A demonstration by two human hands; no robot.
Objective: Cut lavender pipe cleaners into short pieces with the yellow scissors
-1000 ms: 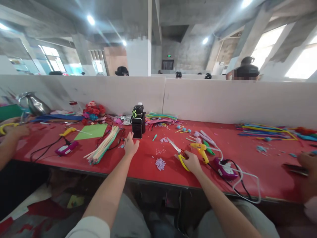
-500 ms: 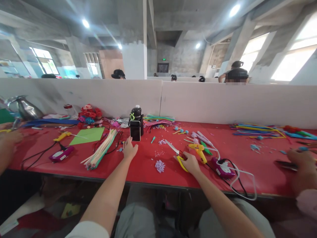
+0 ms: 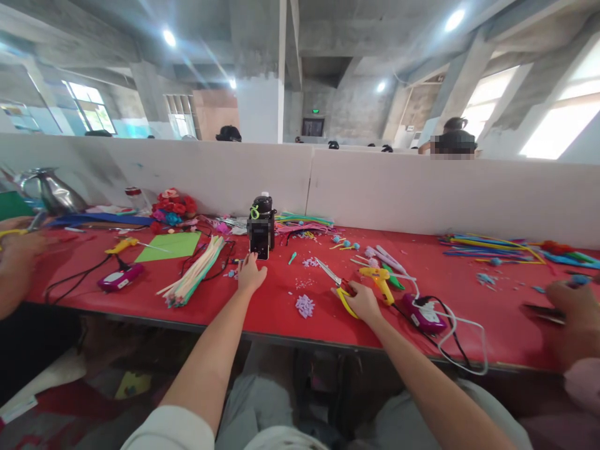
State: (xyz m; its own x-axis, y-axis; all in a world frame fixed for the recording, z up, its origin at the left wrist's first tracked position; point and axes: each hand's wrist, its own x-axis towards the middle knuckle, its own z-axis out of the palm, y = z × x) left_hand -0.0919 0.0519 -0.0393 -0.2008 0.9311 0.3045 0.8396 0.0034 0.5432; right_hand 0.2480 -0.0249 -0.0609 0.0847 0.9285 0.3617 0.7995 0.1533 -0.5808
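My left hand (image 3: 250, 274) reaches forward over the red table (image 3: 276, 312), fingers stretched toward a phone (image 3: 259, 239) that leans upright against a black bottle (image 3: 263, 215). The fingertips are at the phone's lower edge. My right hand (image 3: 362, 300) rests on the yellow handles of a pair of scissors (image 3: 338, 284), whose blades point away to the left. A small pile of lilac scraps (image 3: 304, 305) lies between my hands. A yellow glue gun (image 3: 377, 279) lies just right of my right hand.
A bundle of pipe cleaners (image 3: 193, 279), a green sheet (image 3: 170, 245) and a purple power strip (image 3: 117, 279) lie to the left. A second power strip (image 3: 422, 312) with white cable sits right. Other people's hands (image 3: 569, 306) work at both table ends. A white partition (image 3: 422, 187) backs the table.
My left hand has crept a little closer to the phone. My right hand stays on the scissors. The view has shifted slightly.
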